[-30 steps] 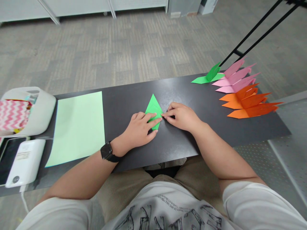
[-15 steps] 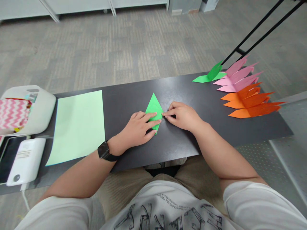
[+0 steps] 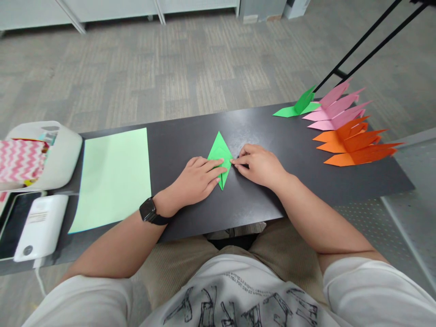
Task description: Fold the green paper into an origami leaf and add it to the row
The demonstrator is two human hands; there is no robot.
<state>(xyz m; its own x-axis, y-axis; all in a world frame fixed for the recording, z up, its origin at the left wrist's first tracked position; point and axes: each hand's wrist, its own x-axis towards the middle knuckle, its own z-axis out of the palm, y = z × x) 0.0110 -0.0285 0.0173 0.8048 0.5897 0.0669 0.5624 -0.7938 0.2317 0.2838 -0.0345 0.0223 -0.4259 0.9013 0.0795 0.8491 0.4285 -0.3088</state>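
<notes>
A bright green folded paper piece [image 3: 220,147], kite-shaped with points at top and bottom, lies flat on the black table [image 3: 259,200]. My left hand [image 3: 195,181] rests palm down on its left half, fingers pressing the paper. My right hand [image 3: 260,165] sits just to the right, its fingertips pinching the paper's right corner. A dark watch is on my left wrist.
A pale green sheet [image 3: 112,177] lies at the left. Beyond it are a white pouch [image 3: 51,156] with patterned paper and a white power bank [image 3: 41,227]. Finished green [image 3: 296,106], pink [image 3: 335,111] and orange [image 3: 354,143] folded pieces lie at the table's far right.
My left fingers have slid slightly left and down on the green paper, uncovering more of its lower tip. My right hand holds the same corner.
</notes>
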